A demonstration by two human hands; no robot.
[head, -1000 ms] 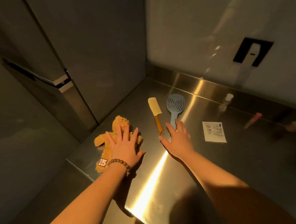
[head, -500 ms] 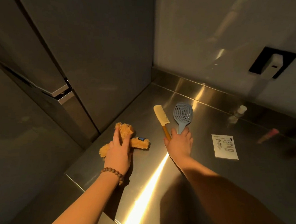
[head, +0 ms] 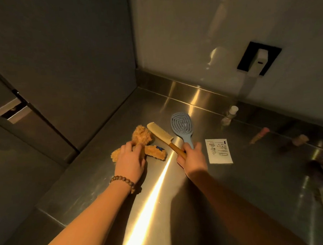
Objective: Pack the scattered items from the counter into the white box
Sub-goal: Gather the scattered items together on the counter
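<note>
Hands on our brushed-steel tabletop [head: 236,202], our left hand [head: 130,162] gripping the fuzzy tan plush bear [head: 141,137], our right hand [head: 193,158] just beside the bear, clasping the cream wooden-handled comb [head: 160,134] and blue oval plastic hairbrush [head: 181,125].

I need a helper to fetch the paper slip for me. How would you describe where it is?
On the steel counter, look just right of the right hand, which grips a comb and a blue brush. The paper slip lies flat there: the only white, printed rectangle.
</note>
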